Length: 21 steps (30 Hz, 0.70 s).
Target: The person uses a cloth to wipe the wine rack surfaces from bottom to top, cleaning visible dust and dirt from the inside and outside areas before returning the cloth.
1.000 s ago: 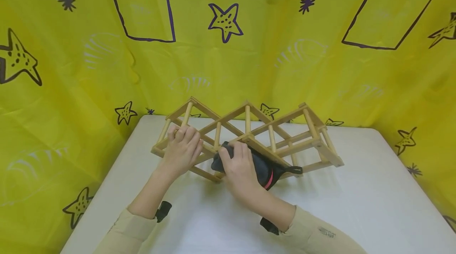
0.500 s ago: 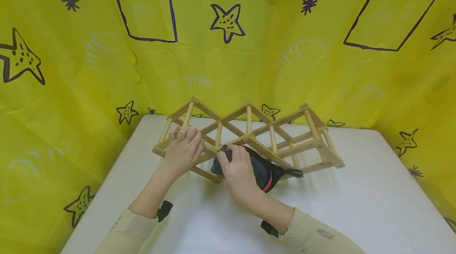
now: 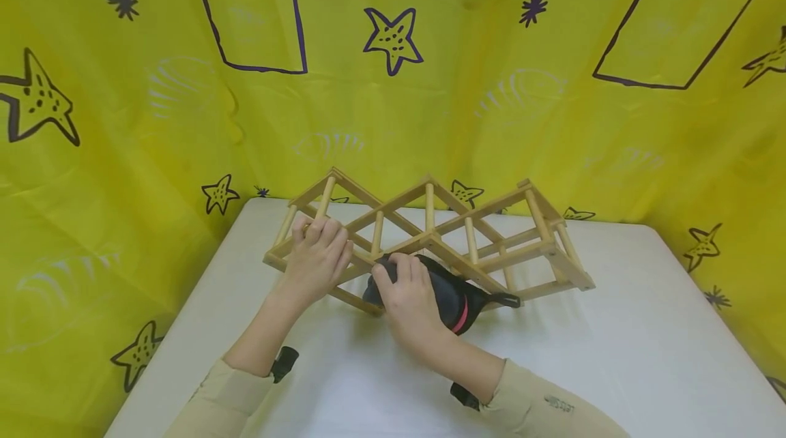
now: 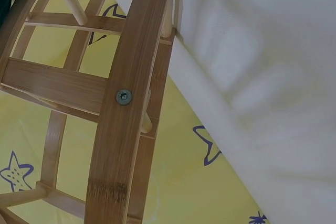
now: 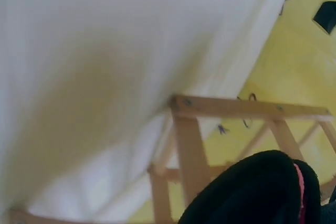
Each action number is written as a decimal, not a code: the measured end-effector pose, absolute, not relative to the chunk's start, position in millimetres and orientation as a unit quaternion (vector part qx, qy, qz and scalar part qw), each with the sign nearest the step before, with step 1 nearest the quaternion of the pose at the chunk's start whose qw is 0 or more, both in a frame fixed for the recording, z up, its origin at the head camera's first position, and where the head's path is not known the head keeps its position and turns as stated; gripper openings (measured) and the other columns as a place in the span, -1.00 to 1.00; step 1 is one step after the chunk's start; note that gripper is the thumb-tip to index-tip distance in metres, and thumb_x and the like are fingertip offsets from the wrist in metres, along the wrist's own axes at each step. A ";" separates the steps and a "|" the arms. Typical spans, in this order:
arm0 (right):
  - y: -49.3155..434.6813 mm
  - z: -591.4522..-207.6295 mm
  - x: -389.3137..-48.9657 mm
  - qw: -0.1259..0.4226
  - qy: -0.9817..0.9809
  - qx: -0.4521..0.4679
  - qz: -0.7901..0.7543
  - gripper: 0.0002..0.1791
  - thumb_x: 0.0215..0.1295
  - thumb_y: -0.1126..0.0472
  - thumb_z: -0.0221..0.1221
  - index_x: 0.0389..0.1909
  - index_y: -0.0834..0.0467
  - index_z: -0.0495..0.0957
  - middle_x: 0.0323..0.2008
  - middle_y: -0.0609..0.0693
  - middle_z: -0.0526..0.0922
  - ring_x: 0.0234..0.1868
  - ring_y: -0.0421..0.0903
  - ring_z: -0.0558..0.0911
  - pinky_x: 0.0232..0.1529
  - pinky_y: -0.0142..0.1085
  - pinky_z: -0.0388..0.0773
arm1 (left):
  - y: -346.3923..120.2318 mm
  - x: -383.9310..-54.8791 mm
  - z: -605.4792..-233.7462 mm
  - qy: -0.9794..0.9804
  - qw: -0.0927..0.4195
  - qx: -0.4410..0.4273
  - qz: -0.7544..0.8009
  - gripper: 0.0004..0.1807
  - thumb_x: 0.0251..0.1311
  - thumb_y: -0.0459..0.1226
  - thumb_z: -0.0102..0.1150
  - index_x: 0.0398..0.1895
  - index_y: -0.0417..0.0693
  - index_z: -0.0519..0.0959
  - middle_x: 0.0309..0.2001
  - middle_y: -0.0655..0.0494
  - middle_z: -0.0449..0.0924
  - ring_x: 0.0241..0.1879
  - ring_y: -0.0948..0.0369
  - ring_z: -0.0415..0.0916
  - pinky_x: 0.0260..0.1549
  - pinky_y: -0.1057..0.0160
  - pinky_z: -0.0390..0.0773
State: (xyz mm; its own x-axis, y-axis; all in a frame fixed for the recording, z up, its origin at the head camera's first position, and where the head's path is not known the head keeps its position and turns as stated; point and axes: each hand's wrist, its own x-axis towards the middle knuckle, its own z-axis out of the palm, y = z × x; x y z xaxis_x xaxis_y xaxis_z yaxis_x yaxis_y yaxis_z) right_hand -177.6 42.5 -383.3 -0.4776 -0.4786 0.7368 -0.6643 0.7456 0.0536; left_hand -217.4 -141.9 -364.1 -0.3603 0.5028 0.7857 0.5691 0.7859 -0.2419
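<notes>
A wooden folding wine rack (image 3: 568, 266) of crossed slats and round dowels stands stretched out on the table. My left hand (image 3: 316, 257) grips its left part, fingers curled over the wood. In my right hand (image 3: 411, 295) is a soft black pouch with a pink stripe and a strap loop, held at the rack's front middle. The pouch (image 3: 450, 295) lies slanted against the front slats; whether any of it sits inside a compartment I cannot tell. Close up, the left wrist view shows a bolted slat (image 4: 123, 77). The pouch's dark rounded end (image 5: 252, 192) fills the right wrist view's bottom.
The white table (image 3: 638, 356) extends on both sides of the rack and in front of it. Right behind the rack hangs a yellow curtain (image 3: 467, 117) with drawn stars and fish. A dark wrist strap (image 3: 284, 364) shows under the left forearm.
My right hand and the pouch have shifted slightly toward me, a little lower on the rack's front. My left hand keeps its grip, and the rack stays in place.
</notes>
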 end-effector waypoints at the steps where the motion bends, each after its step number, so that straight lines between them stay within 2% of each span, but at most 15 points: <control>1: 43.5 -381.5 -177.4 0.384 -0.853 0.332 0.124 -0.46 -0.36 0.50 0.33 -0.27 0.18 0.33 -0.22 0.23 0.37 -0.23 0.12 0.40 -0.22 -0.11 0.41 | -141.6 -217.4 -364.1 -0.824 0.463 -0.325 -0.036 -0.61 0.39 -0.20 -0.44 -0.44 -0.24 0.35 -0.33 -0.02 0.21 -0.23 0.04 0.10 -0.19 -0.02 0.02; 7: 47.0 -371.1 -177.2 0.391 -0.854 0.309 0.152 -0.39 -0.44 0.54 0.35 -0.25 0.19 0.35 -0.21 0.23 0.35 -0.22 0.14 0.39 -0.22 -0.08 0.39 | -140.9 -217.6 -364.6 -0.821 0.467 -0.325 -0.041 -0.60 0.39 -0.21 -0.44 -0.44 -0.25 0.36 -0.34 -0.03 0.21 -0.23 0.04 0.10 -0.19 -0.02 0.02; 15: 38.5 -388.9 -179.5 0.392 -0.853 0.331 0.093 -0.53 -0.30 0.46 0.32 -0.31 0.17 0.34 -0.26 0.20 0.39 -0.27 0.07 0.39 -0.26 -0.17 0.41 | -140.6 -217.5 -364.6 -0.820 0.469 -0.326 -0.034 -0.62 0.39 -0.22 -0.42 -0.43 -0.26 0.36 -0.33 -0.04 0.22 -0.23 0.04 0.11 -0.19 -0.02 0.03; 18: 41.2 -387.2 -178.5 0.389 -0.856 0.325 0.102 -0.53 -0.28 0.47 0.32 -0.29 0.17 0.36 -0.24 0.21 0.39 -0.23 0.10 0.40 -0.21 -0.13 0.41 | -140.6 -217.4 -364.4 -0.821 0.468 -0.325 -0.034 -0.61 0.39 -0.21 -0.43 -0.43 -0.25 0.37 -0.33 -0.04 0.22 -0.23 0.04 0.11 -0.19 -0.02 0.03; 21: 47.0 -379.3 -177.2 0.394 -0.856 0.306 0.131 -0.49 -0.35 0.52 0.30 -0.28 0.18 0.36 -0.23 0.21 0.37 -0.21 0.13 0.39 -0.19 -0.08 0.38 | -141.0 -217.7 -364.8 -0.822 0.467 -0.324 -0.037 -0.60 0.39 -0.20 -0.43 -0.43 -0.25 0.37 -0.33 -0.03 0.21 -0.22 0.04 0.10 -0.19 -0.02 0.03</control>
State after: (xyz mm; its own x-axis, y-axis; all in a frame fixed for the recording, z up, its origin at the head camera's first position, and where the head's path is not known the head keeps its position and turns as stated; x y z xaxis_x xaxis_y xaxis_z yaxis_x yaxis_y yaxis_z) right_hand -177.2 47.0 -379.3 -0.5014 -0.4216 0.7556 -0.6279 0.7781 0.0175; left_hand -217.7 -141.0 -364.8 -0.3532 0.4983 0.7918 0.5668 0.7873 -0.2425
